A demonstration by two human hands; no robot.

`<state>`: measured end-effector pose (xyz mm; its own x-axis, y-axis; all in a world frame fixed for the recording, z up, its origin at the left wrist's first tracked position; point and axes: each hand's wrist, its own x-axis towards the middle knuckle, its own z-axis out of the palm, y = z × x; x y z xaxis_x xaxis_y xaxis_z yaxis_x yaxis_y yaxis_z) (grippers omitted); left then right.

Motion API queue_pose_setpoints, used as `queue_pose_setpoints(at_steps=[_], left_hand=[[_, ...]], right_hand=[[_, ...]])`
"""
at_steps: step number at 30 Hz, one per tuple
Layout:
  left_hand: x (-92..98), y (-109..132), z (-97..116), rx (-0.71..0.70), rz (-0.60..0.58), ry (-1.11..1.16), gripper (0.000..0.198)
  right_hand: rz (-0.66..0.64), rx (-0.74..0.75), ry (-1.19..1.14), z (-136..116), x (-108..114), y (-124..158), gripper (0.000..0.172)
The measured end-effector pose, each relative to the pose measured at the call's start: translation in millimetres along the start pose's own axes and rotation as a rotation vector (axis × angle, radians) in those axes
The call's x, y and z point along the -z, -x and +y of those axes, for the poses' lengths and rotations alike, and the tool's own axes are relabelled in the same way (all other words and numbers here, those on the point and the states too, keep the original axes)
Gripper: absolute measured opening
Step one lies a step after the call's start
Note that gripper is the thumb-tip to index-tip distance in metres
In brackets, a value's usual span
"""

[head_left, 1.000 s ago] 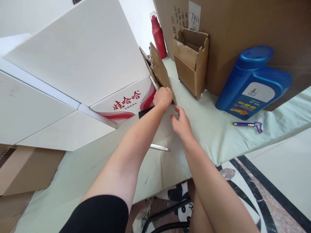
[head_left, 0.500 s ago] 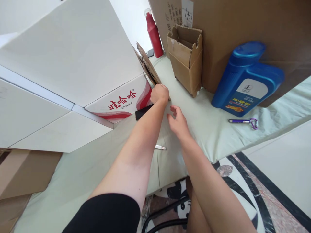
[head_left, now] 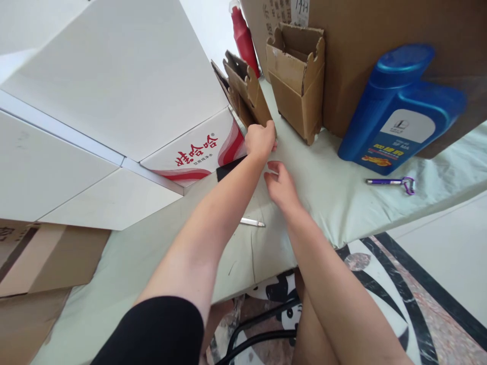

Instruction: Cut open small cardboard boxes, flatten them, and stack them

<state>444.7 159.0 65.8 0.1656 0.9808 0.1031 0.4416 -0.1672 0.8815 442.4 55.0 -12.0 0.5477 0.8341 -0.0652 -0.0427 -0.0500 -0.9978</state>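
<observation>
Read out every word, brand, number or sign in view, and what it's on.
"娃哈哈®": white-and-red drinking-water carton.
"饮用纯净水": same carton, smaller.
"SF MA": blue motor-oil bottle; its other print is too blurred.
Large cardboard box: printed characters and white label, too unclear.
Far-left cardboard box: marking cut off, unreadable.

Blue bottle (head_left: 395, 119), perhaps pen (head_left: 253, 222), on cloth (head_left: 323, 187).

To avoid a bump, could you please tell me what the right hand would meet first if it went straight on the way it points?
The right hand would probably meet the left hand, at the end of a cardboard box, though depth is unclear.
</observation>
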Motion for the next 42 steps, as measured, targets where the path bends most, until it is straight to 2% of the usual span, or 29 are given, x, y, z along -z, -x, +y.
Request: queue_pose_setpoints(at_steps=[2,4,6,9,12,16,21,25,28,31,33,36,38,42], left_hand=[[20.7,34,-6,0.034,-0.115,0.011,0.051],[57.2,73,-24,-0.017,-0.121,0.037,0.054],[103.6,108,-53,-0.031,-0.025,0.121,0.059],[170.1,147,-98,0.024,0.241,0.292,0.062],[213.2,175,-130,0.118,0.367,0.395,0.057],[241.8,196,-153,0.209,0.487,0.528,0.062],[278.1,205,-177,0.310,0.588,0.728,0.058],[321.1,212,-195,0.323,0.705,0.854,0.057],[359.2,220,-206,0.314,0.829,0.979,0.057],[398.1,229,-213,0.273,0.932,1.145,0.056],[421.9,239,-218,0.259,0.989,1.223,0.055],[452.4,254,-226,0.287,1.061,1.320,0.054],[468.8,263,-232,0.300,1.134,1.363,0.050],[490.4,273,-244,0.311,1.248,1.420,0.042]], right_hand=[[-0.017,0.005,0.012,-1,3,2,0.035],[-0.035,0.006,0.034,-3,5,3,0.037],[-0.051,-0.003,0.061,-5,5,6,0.035],[-0.081,-0.015,0.100,-10,1,12,0.030],[-0.131,-0.015,0.155,-13,-10,25,0.033],[-0.193,0.008,0.265,-11,-27,48,0.034],[-0.253,0.068,0.439,2,-46,76,0.034],[-0.320,0.184,0.671,14,-58,100,0.038],[-0.359,0.307,0.758,18,-77,120,0.033],[-0.380,0.556,0.831,17,-116,143,0.027],[-0.481,0.628,0.785,13,-159,160,0.027],[-0.728,0.732,0.659,1,-242,192,0.024],[-0.845,0.846,0.607,-13,-305,216,0.023],[-1.099,1.019,0.459,-44,-425,268,0.030]])
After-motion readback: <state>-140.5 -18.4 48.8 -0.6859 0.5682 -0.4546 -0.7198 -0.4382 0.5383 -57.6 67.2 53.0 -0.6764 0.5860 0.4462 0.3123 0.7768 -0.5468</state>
